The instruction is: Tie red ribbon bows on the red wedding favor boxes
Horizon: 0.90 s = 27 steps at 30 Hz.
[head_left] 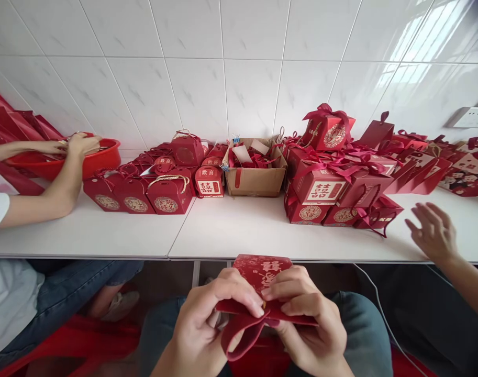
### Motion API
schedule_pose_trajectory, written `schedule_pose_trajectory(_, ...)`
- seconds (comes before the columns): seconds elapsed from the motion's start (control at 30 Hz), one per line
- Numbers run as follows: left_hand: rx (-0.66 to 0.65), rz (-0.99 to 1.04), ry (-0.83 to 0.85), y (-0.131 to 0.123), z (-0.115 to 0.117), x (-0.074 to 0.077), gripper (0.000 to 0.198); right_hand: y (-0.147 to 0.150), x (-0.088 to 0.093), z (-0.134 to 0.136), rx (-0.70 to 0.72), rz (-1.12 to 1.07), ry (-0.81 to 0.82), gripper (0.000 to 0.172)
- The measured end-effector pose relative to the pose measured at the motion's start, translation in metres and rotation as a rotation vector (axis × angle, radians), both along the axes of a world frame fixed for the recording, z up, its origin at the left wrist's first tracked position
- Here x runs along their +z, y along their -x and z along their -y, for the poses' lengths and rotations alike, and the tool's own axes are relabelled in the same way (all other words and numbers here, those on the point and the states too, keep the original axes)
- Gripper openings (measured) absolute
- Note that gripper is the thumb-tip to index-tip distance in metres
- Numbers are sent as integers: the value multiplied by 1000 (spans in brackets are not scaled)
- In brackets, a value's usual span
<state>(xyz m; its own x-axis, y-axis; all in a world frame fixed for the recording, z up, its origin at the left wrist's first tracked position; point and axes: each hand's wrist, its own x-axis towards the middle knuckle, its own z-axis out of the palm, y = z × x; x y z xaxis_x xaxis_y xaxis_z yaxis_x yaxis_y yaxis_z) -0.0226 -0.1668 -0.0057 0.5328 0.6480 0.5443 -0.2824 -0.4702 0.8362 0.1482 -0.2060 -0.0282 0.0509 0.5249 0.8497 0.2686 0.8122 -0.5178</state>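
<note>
Both my hands hold a flat red gift box (262, 272) with gold print over my lap, below the white table's front edge (231, 251). My left hand (207, 324) pinches the box's lower left flap, fingers closed. My right hand (305, 319) grips the lower right side, fingers closed on it. A red ribbon loop (241, 335) hangs from the box between my hands.
Finished red gift boxes (152, 188) stand at the left of the table, and more are piled at the right (329, 178). A cardboard carton (256, 173) sits between the two groups. One person at the left reaches into a red basin (101, 157). Another person's hand (435, 233) hovers at the right.
</note>
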Motion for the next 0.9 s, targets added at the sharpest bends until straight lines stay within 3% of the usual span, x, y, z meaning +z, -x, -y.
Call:
schedule_pose_trajectory(0.17, 23, 23, 22, 2, 1, -5, 15, 2, 0, 0, -31, -10, -2, 24)
schedule_pose_trajectory(0.37, 186, -335, 43, 8, 7, 3, 36, 0, 3, -3, -8, 22, 10, 23)
schedule_pose_trajectory(0.57, 291, -254, 61, 0, 7, 6, 17, 1, -3, -5, -35, 2, 59, 26)
schedule_pose_trajectory(0.8, 338, -225, -131, -2, -2, -9, 44, 8, -11, -6, -116, -131, 117, 22)
schedule_pose_trajectory(0.9, 295, -261, -172, -8, -7, -14, 50, 5, -11, -6, -174, -178, 169, 20)
